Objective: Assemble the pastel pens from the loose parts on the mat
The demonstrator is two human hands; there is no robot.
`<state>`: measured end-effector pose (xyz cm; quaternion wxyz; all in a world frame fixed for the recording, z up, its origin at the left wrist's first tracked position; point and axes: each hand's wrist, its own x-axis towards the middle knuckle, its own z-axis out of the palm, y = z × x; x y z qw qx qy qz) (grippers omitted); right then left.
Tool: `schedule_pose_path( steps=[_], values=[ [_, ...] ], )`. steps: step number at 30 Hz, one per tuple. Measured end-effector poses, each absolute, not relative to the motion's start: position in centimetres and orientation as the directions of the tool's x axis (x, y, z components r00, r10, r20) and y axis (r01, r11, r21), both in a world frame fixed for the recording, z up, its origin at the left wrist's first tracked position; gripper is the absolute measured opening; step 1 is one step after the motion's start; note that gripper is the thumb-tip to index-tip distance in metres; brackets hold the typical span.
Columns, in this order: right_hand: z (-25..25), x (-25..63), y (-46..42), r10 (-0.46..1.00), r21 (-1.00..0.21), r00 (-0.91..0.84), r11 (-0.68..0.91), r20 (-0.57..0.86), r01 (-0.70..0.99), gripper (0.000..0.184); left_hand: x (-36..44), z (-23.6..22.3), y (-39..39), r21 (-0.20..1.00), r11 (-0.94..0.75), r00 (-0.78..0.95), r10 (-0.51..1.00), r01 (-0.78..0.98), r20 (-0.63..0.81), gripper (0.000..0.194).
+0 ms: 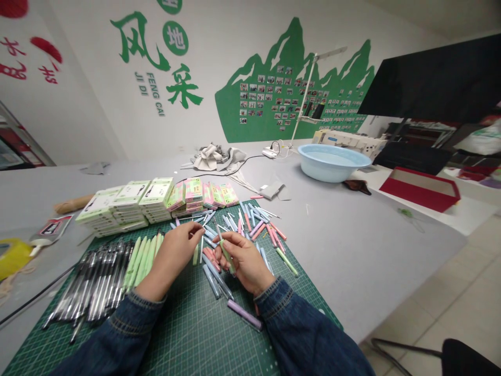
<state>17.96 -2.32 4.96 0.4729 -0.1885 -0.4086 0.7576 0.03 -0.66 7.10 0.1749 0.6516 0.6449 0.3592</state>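
Note:
My right hand [245, 258] is closed round a light green pen barrel [227, 257], and a thin pale length sticks up from its top end. To its left, my left hand [181, 249] has its fingertips drawn together; what they hold, if anything, is too small to make out. Under and beyond both hands, loose pen parts in blue, pink, purple and green lie scattered on a green cutting mat [188, 324]. Below my right hand rests a purple pen part [245, 315]. Left of my left wrist, green pens [141, 258] lie in a row beside many clear, black-ended pens [94, 282].
Stacked white-green boxes [129, 201] and pink-green boxes [195, 196] stand along the mat's far edge. Farther back are crumpled grey cloth [219, 157], a blue basin [332, 164] and a sewing machine [348, 140]. A yellow tape roll [14, 259] sits at the left.

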Motion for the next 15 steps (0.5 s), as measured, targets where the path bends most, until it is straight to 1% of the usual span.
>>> schedule_pose_path(
  steps=[2,3,4,6,9,12,15],
  values=[
    [4.9,17.9,-2.3,0.874,-0.795,-0.474,-0.215,0.102,-0.568,0.021,0.9,8.4,-1.1,0.894,-0.123,-0.083,0.981,0.431,0.175,0.033],
    [4.8,17.9,-2.3,0.875,-0.794,-0.473,-0.214,0.103,-0.569,0.021,1.5,8.8,-1.3,0.952,-0.112,-0.057,0.989,0.284,0.134,0.037],
    [4.7,17.8,-2.2,0.875,-0.794,-0.473,-0.213,0.104,-0.569,0.021,2.0,9.1,-1.4,0.981,-0.093,-0.026,0.995,0.170,0.099,0.038],
    [4.4,17.8,-2.1,0.875,-0.797,-0.473,-0.209,0.107,-0.567,0.022,2.8,9.2,-1.6,0.996,-0.076,0.004,0.997,0.044,0.076,0.033],
    [4.0,17.7,-2.0,0.871,-0.807,-0.479,-0.206,0.106,-0.553,0.024,3.1,9.0,-1.3,0.993,-0.092,-0.045,0.995,-0.079,0.089,0.024],
    [4.0,17.8,-1.9,0.860,-0.807,-0.501,-0.223,0.101,-0.547,0.024,2.3,9.0,-0.6,0.964,-0.116,-0.149,0.986,-0.241,0.081,0.024],
    [4.3,17.9,-2.0,0.856,-0.797,-0.510,-0.250,0.083,-0.550,0.020,1.2,9.0,-0.2,0.940,-0.104,-0.209,0.977,-0.325,0.036,0.026]
  ],
)
